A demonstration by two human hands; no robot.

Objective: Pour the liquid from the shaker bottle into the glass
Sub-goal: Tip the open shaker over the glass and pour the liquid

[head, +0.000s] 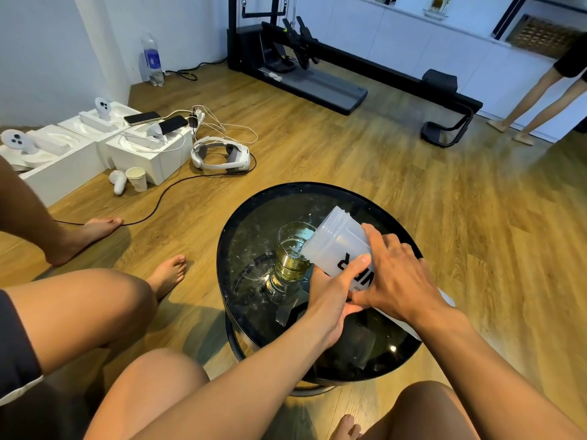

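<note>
Here, both hands wrapped around the tilted shaker bottle (338,241), right hand (398,281) on top, left hand (332,295) beneath, its open mouth at the rim of the glass (292,254) of yellow liquid, glass upright on the round black bench (251,223).

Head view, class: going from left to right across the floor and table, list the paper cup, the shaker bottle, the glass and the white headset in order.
paper cup → white headset → glass → shaker bottle

Blocked: both hands and tilted frosted plastic shaker bottle (341,246) crowd the clear drinking glass (290,258).
Free: round black glass table (251,217), far-left surface.
</note>
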